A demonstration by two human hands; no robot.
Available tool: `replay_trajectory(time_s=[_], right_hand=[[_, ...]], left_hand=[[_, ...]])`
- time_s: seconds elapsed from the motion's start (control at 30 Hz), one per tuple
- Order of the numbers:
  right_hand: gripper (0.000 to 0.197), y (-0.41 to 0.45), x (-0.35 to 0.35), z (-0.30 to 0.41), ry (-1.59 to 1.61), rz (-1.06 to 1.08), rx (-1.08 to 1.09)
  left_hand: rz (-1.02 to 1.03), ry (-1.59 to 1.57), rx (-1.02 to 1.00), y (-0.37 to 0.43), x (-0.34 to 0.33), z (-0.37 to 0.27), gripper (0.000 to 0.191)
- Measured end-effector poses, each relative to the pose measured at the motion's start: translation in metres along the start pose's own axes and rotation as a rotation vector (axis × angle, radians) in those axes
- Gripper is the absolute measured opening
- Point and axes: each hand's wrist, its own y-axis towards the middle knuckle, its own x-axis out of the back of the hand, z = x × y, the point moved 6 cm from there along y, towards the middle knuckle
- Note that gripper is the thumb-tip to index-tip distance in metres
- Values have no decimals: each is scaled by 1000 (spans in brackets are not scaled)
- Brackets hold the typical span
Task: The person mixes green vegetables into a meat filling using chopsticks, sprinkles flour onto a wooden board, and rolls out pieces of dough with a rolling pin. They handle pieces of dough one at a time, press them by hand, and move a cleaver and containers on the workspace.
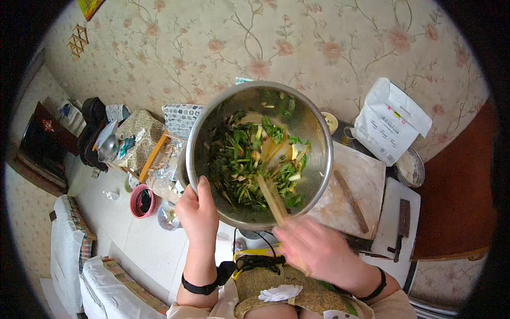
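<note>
A large stainless steel bowl [323,159] is tilted before me, with chopped leafy greens [243,167] and pale bits lying in it. Some yellowish liquid or sauce shows at their middle. My left hand [199,209] grips the bowl's rim at the lower left, thumb over the edge. In my right hand [314,245], blurred, are wooden chopsticks [273,199], whose tips reach into the greens. The exact number of chopsticks cannot be told.
Right of the bowl lie a floured wooden board [370,167] with a rolling pin [350,201], and a cleaver [402,225] on a white board [412,195]. Behind stand a white bag [390,123] and a bowl of flour-like powder [410,167]. A pink bucket [137,209] is at left.
</note>
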Motion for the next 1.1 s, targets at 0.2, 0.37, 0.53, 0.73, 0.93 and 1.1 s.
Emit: replay_trajectory(time_s=[0.2, 0.37, 0.53, 0.73, 0.93, 1.1], right_hand=[[35, -5, 13, -5, 255, -24, -88], [36, -18, 14, -28, 14, -77, -310], [34, -4, -24, 4, 117, -5, -108], [29, 1, -20, 9, 141, 54, -12], [26, -26, 21, -26, 223, -217, -235], [27, -13, -3, -15, 151, -159, -240]], left_hand=[[24, 48, -9, 5, -4, 13, 39], [-3, 120, -59, 2, -1, 15, 38], [-6, 164, -131, 1, -10, -4, 35], [7, 146, -90, 3, -10, -3, 38], [18, 185, -26, 2, -2, 12, 36], [73, 45, 27, 6, -6, 17, 32]])
